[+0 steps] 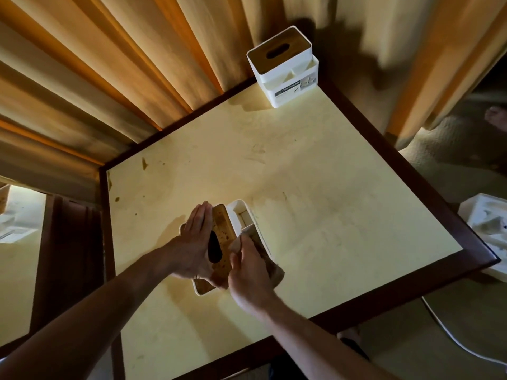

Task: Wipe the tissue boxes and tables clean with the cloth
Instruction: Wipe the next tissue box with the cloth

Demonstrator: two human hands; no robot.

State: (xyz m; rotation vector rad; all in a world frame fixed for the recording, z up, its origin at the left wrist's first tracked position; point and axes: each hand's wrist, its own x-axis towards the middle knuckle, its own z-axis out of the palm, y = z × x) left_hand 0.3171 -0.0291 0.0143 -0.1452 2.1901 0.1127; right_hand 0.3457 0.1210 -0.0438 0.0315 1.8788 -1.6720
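A white tissue box (pixel 241 215) with a stained wooden lid (pixel 223 229) stands on the cream table (pixel 329 201) near its front. My left hand (pixel 194 242) lies flat along the box's left side, fingers straight, steadying it. My right hand (pixel 247 272) grips a brownish cloth (pixel 271 267) and presses it against the box's right side by the side compartments. A second white tissue box (pixel 285 67) with a wooden top stands at the table's far corner. Brown stains (pixel 144 163) mark the table's left part.
The table has a dark wooden rim (pixel 411 165). Curtains (pixel 109 64) hang close behind it. Another white box (pixel 488 231) sits low at the right, a white cable (pixel 450 333) runs over the floor, and a second table (pixel 16 242) is at the left.
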